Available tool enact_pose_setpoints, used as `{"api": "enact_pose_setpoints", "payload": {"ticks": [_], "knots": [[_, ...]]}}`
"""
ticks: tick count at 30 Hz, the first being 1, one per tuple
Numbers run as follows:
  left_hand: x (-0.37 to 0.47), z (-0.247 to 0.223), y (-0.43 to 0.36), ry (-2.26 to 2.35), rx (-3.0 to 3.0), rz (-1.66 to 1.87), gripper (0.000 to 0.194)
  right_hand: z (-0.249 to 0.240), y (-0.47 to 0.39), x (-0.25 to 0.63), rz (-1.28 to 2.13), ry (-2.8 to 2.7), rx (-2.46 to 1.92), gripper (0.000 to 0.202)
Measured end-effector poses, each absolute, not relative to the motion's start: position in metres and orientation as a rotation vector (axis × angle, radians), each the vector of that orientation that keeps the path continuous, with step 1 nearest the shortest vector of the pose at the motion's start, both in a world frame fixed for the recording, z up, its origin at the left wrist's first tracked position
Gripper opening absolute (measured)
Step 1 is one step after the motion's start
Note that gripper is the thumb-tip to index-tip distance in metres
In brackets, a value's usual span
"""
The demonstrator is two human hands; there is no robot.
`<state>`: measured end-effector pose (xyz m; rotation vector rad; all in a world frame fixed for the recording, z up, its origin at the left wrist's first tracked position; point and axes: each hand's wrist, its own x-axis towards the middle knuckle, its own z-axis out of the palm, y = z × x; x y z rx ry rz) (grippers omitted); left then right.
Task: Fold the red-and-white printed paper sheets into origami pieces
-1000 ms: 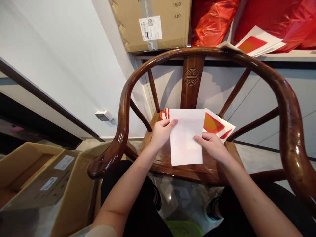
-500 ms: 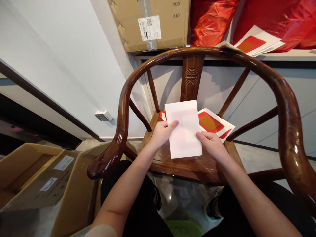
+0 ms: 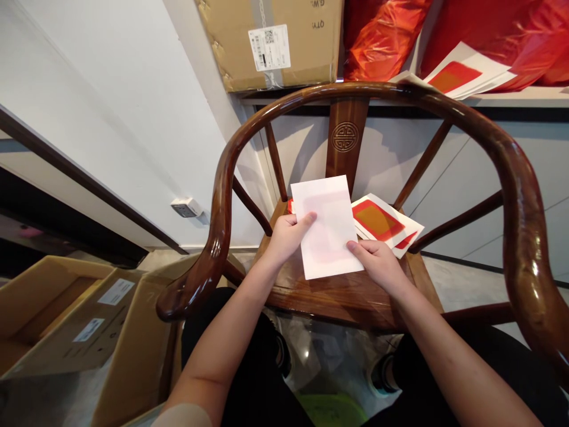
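A white sheet of paper (image 3: 329, 231) is held over the chair seat, its pale side toward me with a faint pinkish patch showing through. My left hand (image 3: 288, 235) grips its left edge, thumb on top and fingers hidden behind. On the lower right edge, my right hand (image 3: 377, 258) pinches it the same way. Behind the sheet to the right, white papers with a red and gold printed panel (image 3: 377, 219) lie on the wooden seat (image 3: 333, 299). A small red and white item (image 3: 290, 206) peeks out at the sheet's left.
The dark chair's curved armrest (image 3: 222, 196) encircles the seat. Open cardboard boxes (image 3: 93, 320) stand at left. On the shelf behind are a taped carton (image 3: 284, 47), red plastic-wrapped bundles (image 3: 386, 41) and more printed papers (image 3: 466, 71). A green item (image 3: 331, 409) lies below the seat.
The held sheet has shifted slightly left and up and tilted a little, both hands moving with it. More of the red and gold printed paper now shows beside it.
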<state>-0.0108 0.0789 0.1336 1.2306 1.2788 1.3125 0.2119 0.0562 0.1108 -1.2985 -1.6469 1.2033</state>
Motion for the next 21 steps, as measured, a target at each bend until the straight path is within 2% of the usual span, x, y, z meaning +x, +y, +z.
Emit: {"api": "enact_pose_setpoints", "payload": {"ticks": [16, 21], "knots": [[-0.018, 0.128, 0.087, 1.262, 1.156, 1.438, 0.051, 0.102, 0.053, 0.209, 1.195, -1.798, -1.202, 0.060], [-0.018, 0.127, 0.087, 1.245, 1.113, 1.463, 0.052, 0.093, 0.056, 0.213, 1.346, -1.789, -1.037, 0.067]]}}
